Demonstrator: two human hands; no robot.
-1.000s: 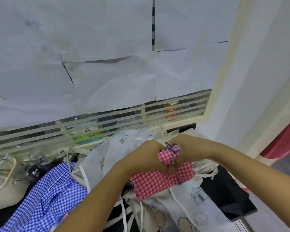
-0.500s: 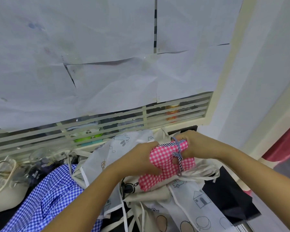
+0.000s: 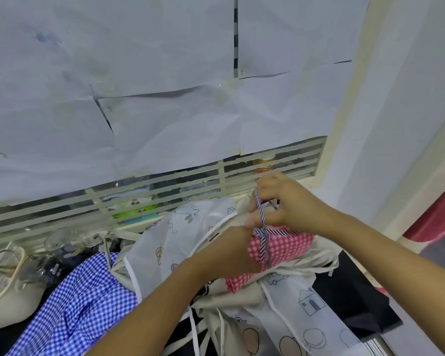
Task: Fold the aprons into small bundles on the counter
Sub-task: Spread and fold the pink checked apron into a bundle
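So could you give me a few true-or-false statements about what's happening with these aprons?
1. The right hand pinches the striped tie, drawn upward. True.
2. The striped tie wraps a pink checked bundle. True.
3. The left hand lies idle on the counter. False: it holds the pink checked bundle.
4. The blue checked apron is neatly bundled. False: it lies loose and crumpled.

Can't see L hand (image 3: 226, 253) fingertips, tucked behind pink apron (image 3: 288, 246). Can't tell how cord (image 3: 262, 214) end sits inside R hand (image 3: 283, 201). Lose blue apron (image 3: 82, 304) at near edge. Only glimpse jar (image 3: 263, 164) behind slats (image 3: 165, 186), far right. Can't ID blurry glassware (image 3: 57, 242) far left.
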